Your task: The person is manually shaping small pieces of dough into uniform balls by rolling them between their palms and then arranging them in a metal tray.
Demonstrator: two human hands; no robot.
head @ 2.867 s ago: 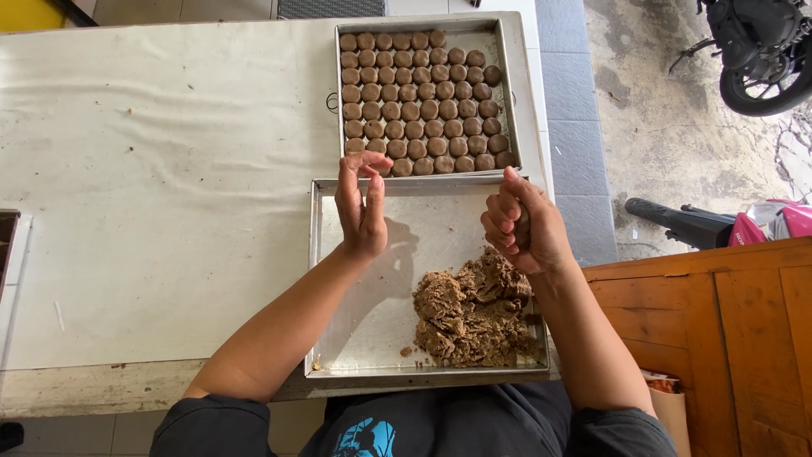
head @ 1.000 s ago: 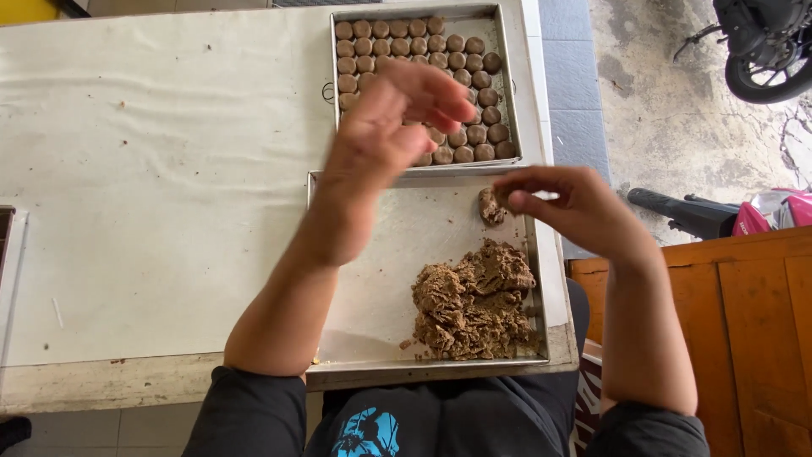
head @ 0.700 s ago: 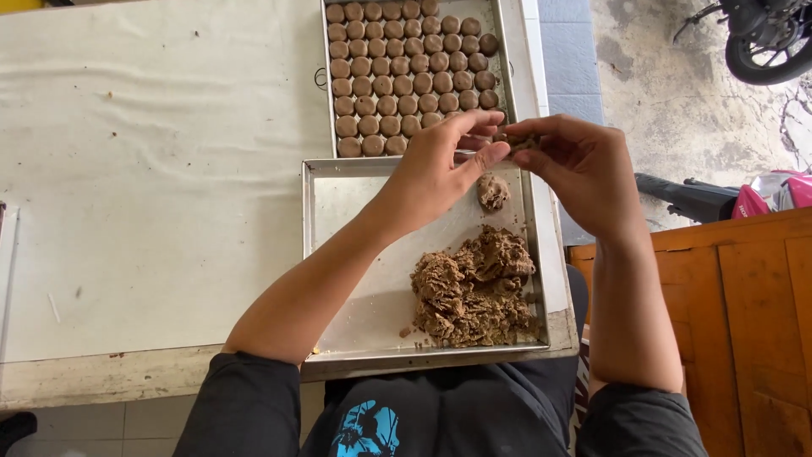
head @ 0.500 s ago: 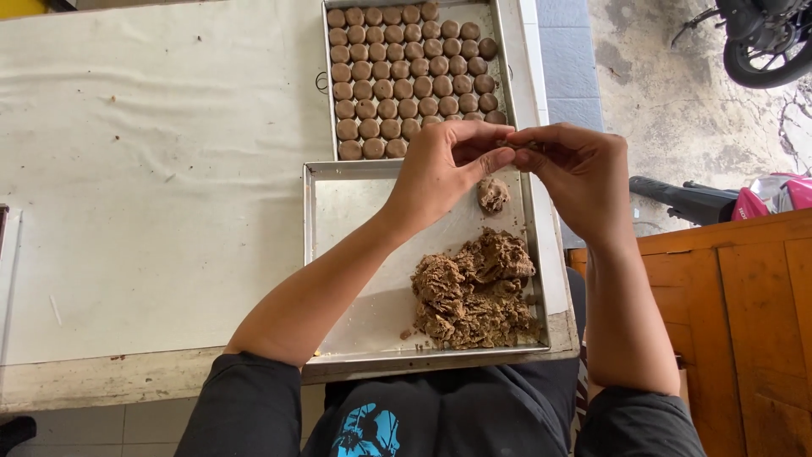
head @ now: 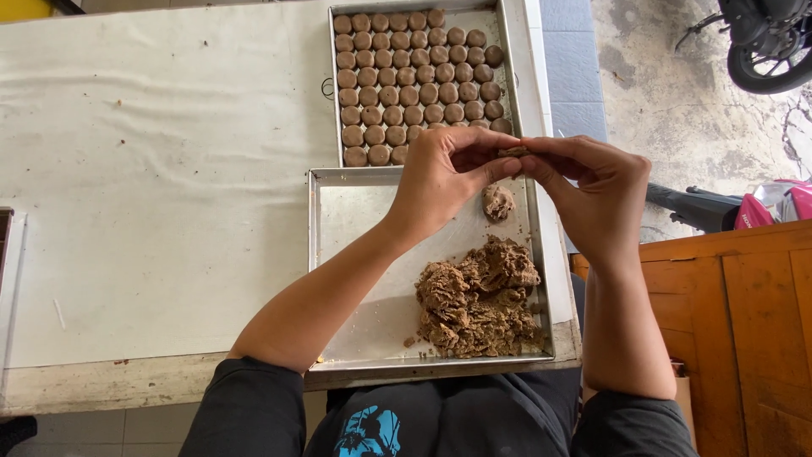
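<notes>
Both my hands meet over the near tray [head: 338, 254]: left hand [head: 444, 178] and right hand [head: 600, 190] pinch one small dough bit [head: 513, 152] between fingertips.

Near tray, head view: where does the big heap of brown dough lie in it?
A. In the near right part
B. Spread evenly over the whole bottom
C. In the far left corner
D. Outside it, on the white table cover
A: the heap of brown dough sits in the near right part of the near tray, whose left side is bare metal; only a small lump lies farther up.
</notes>
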